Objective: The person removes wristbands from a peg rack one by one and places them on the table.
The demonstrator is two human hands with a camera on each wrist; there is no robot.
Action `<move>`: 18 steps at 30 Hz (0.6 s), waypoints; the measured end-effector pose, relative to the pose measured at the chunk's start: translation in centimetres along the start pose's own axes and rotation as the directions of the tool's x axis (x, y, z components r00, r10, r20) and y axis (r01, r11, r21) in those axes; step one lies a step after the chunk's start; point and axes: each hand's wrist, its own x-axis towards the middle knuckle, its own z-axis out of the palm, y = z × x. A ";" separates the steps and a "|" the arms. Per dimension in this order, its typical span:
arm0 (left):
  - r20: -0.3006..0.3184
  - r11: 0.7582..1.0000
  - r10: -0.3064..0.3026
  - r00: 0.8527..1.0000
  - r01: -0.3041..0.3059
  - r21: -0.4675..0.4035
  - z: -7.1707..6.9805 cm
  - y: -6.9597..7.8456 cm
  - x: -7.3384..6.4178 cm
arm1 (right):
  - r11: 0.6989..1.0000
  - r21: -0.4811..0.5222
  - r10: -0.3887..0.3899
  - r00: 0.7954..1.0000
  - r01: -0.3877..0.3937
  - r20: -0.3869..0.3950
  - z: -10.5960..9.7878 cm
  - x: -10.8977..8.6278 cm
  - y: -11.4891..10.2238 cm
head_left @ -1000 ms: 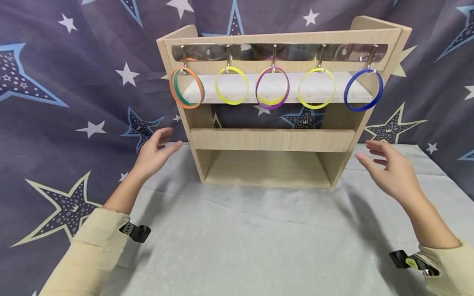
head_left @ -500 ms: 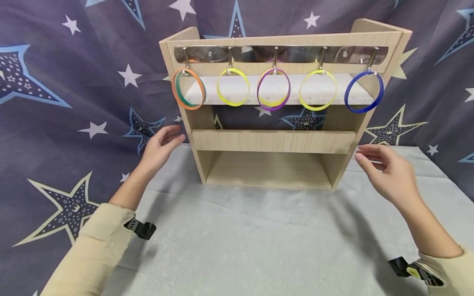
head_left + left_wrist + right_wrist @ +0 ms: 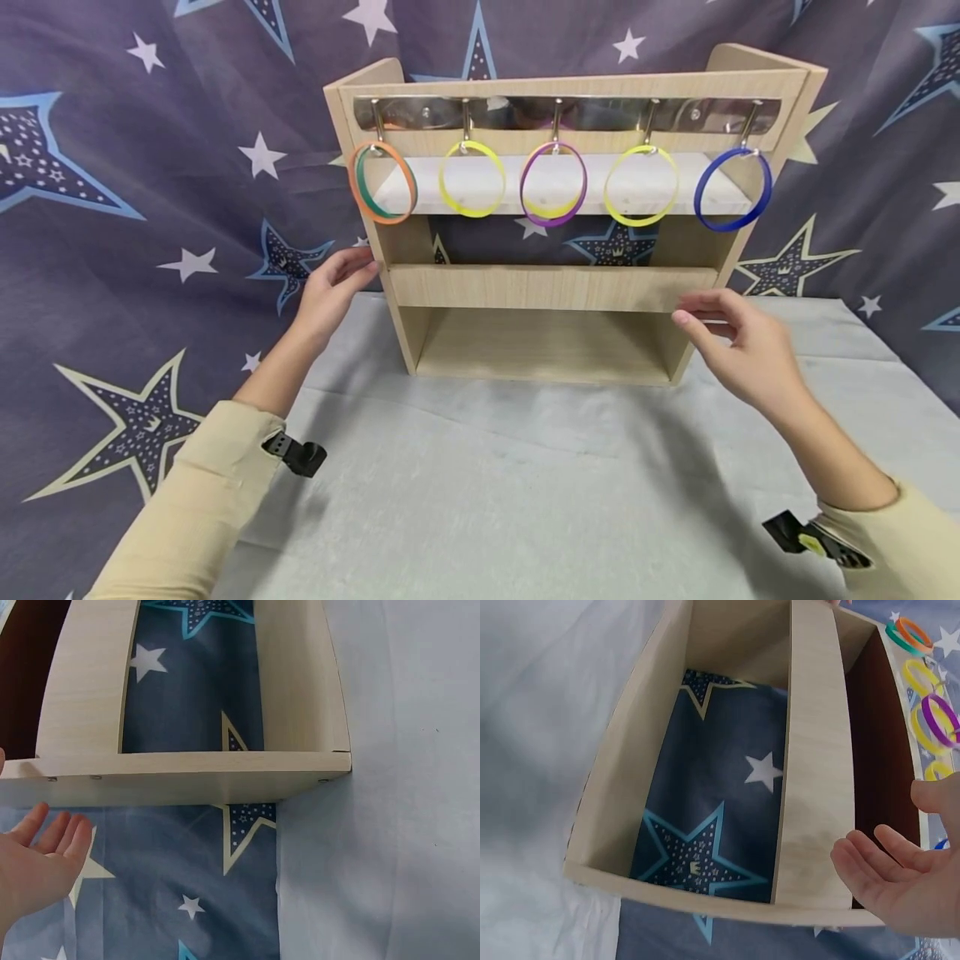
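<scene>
A light wooden shelf unit [image 3: 555,287] stands on the cloth, a metal hook rail [image 3: 600,112] along its top front. From the hooks hang an orange ring [image 3: 411,179] with a green ring [image 3: 361,177], a yellow ring [image 3: 444,179] and a purple ring [image 3: 584,179] overlapping another yellow one. Further right are a yellow ring [image 3: 607,187] and a blue ring [image 3: 765,196]. My left hand [image 3: 330,292] is at the left side panel, thumb close to its front edge, fingers loosely extended. My right hand [image 3: 750,350] overlaps the lower right front, fingers relaxed and holding nothing.
Grey cloth [image 3: 495,483] covers the table in front of the unit. A dark star-patterned curtain [image 3: 187,317] hangs behind and to the left. A white shelf board [image 3: 420,200] lies behind the rings.
My left hand has moved right and slightly up to the unit's left side. My right hand has moved left, in front of the lower right corner. The rings hang as before.
</scene>
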 end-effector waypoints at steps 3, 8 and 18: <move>-0.002 1.000 -0.008 1.000 0.009 0.006 0.1 0.2 0.1 | 1.000 -0.001 -0.030 1.000 0.030 0.003 0.3 0.2 -0.4; -0.026 1.000 -0.008 1.000 0.008 -0.002 0.3 0.6 0.3 | 0.997 0.011 -0.071 0.997 0.071 0.019 0.7 0.6 -1.1; -0.031 1.000 -0.009 0.999 0.008 -0.015 0.6 1.1 0.5 | 0.995 0.048 -0.093 0.995 0.092 0.039 1.3 1.3 -2.3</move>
